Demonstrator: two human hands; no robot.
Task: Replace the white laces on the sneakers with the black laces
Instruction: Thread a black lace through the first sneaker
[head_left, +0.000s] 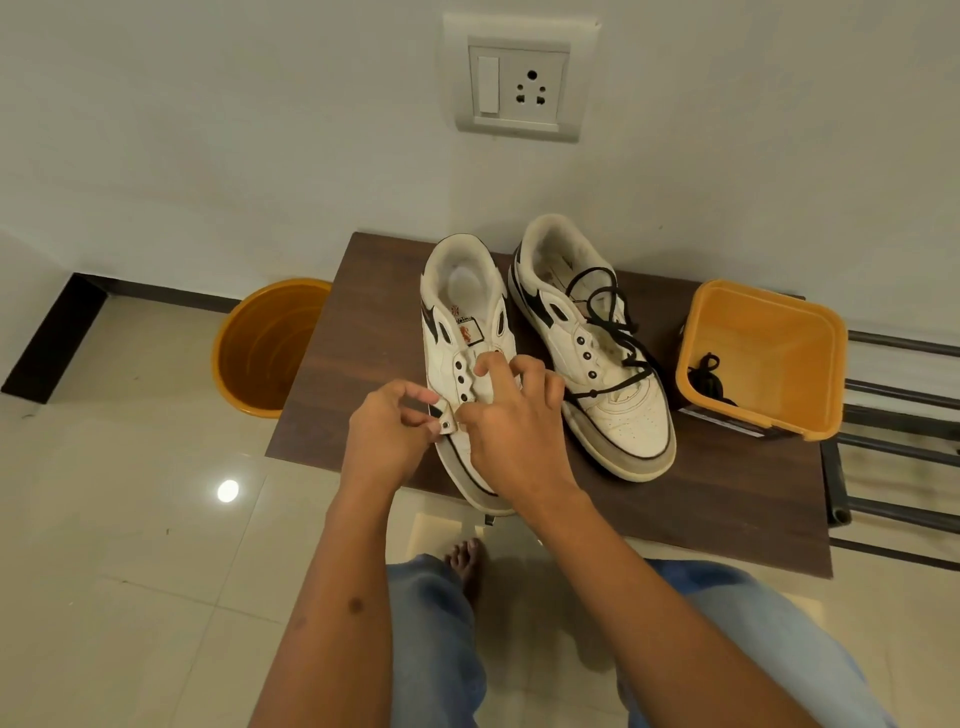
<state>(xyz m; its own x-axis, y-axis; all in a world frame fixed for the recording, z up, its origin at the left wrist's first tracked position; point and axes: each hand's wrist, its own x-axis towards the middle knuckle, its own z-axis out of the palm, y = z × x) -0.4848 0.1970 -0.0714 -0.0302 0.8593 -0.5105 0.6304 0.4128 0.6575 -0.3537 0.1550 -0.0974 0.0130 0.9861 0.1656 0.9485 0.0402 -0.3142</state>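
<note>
Two sneakers sit side by side on the dark wooden table (363, 332), toes toward me. The left sneaker (457, 322) has bare eyelets on the side I can see, with no lace visible in them. My left hand (387, 431) pinches the lowest eyelet tab on that shoe's near flap, thumb and forefinger curled tight on it. My right hand (511, 415) lies over the tongue and the front of the same shoe, fingers bent and pressing at the eyelet row (whether it holds a lace end under the fingers I cannot tell). The toe of this shoe juts a little past the table's near edge.

The right sneaker (618, 415) stands just beside it, apart from both hands. A black lace (605, 317) is partly threaded through it: it crosses low near the toe and runs up one side, with loose loops lying over the tongue and into the shoe's opening. Three eyelets on its near flap show no lace.

To the right of that shoe stands a square orange tub (826, 358), open at the top, with another black lace (707, 375) coiled on its bottom. On the tiled floor left of the table is a round orange bucket (260, 343). Above, on the wall, a switch and socket plate (519, 85).
</note>
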